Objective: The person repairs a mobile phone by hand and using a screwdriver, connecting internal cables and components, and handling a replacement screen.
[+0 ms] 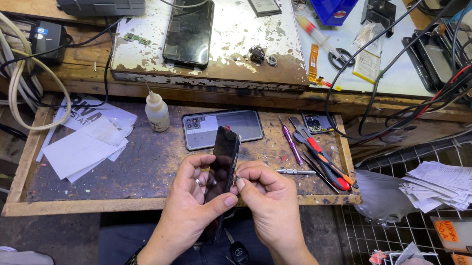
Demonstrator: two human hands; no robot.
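My left hand and my right hand together hold a dark smartphone upright on its edge over the open wooden drawer. Left thumb and fingers clasp its lower half. The right fingertips pinch at its right edge, around something too small to make out. Just behind it in the drawer lies a grey phone back cover with camera holes.
The drawer also holds a small white squeeze bottle, papers, a purple tool, a screwdriver bit and red-handled tools. Above, a second black phone lies on a chipped white board. Cables hang at the right.
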